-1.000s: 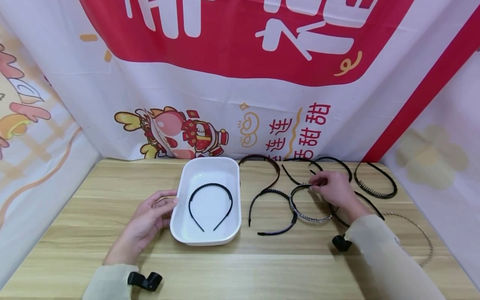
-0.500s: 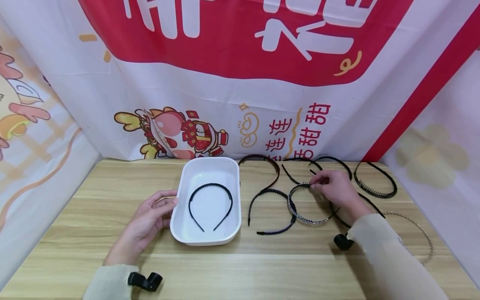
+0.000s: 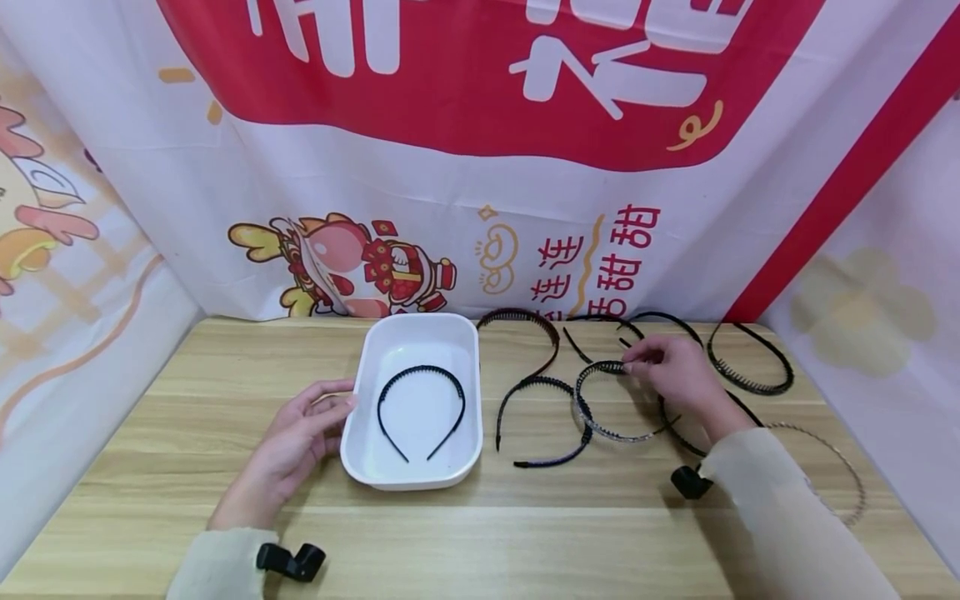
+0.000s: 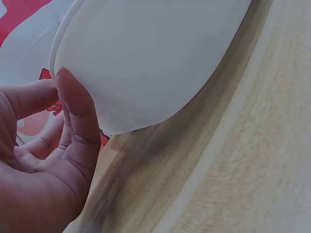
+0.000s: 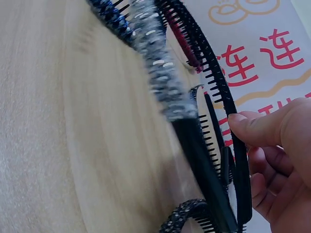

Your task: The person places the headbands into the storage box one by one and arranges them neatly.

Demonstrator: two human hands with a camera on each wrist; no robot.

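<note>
A white rectangular tray (image 3: pixel 420 337) stands on the wooden table, with a thin black toothed headband (image 3: pixel 423 368) lying inside. At the tray's left rim, my left hand (image 3: pixel 288 437) pinches the edge between thumb and finger; the left wrist view shows the thumb against the outer wall. My right hand (image 3: pixel 678 379) pinches a toothed headband (image 5: pixel 158 63) with a silver glittery band near one black end. This headband is tilted in the right wrist view and overlaps a dark-blue glittery headband (image 3: pixel 558 461) in the head view.
A brown headband (image 3: pixel 555 342) touches the tray's right side from this view. Several black headbands, one at the far right (image 3: pixel 783 367), lie along the back. A thin beige wavy headband (image 3: pixel 855 467) lies beside the right sleeve. A printed cloth (image 3: pixel 420 183) hangs behind the table.
My right hand and the silver glittery headband have shifted slightly; the headband's near side has risen a little in the view. The left hand and tray have stayed still.
</note>
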